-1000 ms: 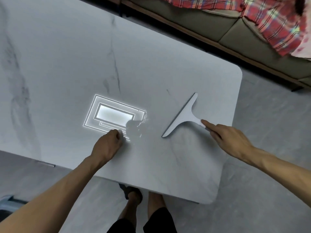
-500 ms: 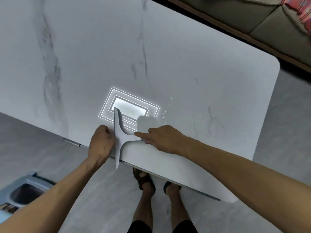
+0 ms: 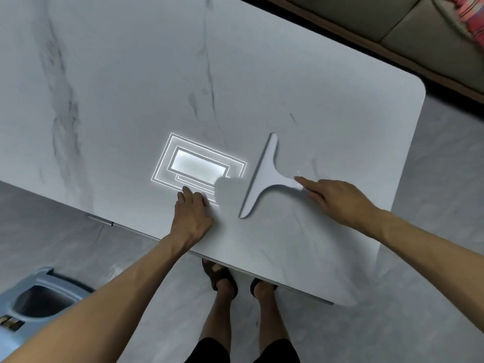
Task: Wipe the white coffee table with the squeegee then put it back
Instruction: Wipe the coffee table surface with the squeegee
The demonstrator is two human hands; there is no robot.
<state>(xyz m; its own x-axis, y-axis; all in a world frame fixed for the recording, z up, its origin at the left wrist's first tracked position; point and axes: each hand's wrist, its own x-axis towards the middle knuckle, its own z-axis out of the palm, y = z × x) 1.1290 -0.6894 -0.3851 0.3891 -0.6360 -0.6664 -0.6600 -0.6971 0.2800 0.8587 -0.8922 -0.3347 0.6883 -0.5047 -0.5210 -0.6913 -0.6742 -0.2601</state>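
Observation:
A white T-shaped squeegee [image 3: 264, 176] lies flat on the white marble coffee table [image 3: 136, 82], its blade running from far to near and its handle pointing right. My right hand [image 3: 337, 200] grips the end of that handle, with the index finger stretched along it. My left hand [image 3: 192, 208] rests on the tabletop near the front edge, left of the blade, fingers curled under and holding nothing. A bright ceiling-light reflection [image 3: 199, 166] shines on the table just beyond the left hand.
A sofa [image 3: 408, 24] with a red plaid cloth [image 3: 468, 14] runs along the far right behind the table. A grey-blue bin [image 3: 39, 302] stands on the floor at lower left. My sandalled feet [image 3: 241, 284] are under the table's front edge.
The squeegee has swept back to the right from the front edge beside my left hand to the middle right of the table. My left hand stayed near the front edge.

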